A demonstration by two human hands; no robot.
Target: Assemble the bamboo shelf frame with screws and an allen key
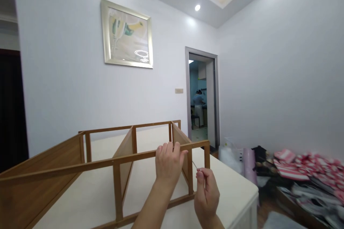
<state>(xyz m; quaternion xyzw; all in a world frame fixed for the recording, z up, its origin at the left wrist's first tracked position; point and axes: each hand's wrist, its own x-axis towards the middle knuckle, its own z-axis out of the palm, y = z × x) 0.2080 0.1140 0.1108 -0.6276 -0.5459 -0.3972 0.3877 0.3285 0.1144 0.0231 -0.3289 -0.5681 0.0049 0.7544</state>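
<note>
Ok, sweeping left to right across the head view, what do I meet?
Gold-framed rectangular wall picture, bare left hand, bare right hand, shiny purple cylindrical roll, red-and-white patterned fabric pile.

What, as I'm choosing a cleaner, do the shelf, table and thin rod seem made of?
Shelf: probably wood, brown and satin-looking; faint grain streaks the left panel.
Table: perhaps painted wood, smooth off-white; the even surface hides any grain.
Rod in the right hand: likely metal, from its slim, greyish shaft; finish unclear.
</note>
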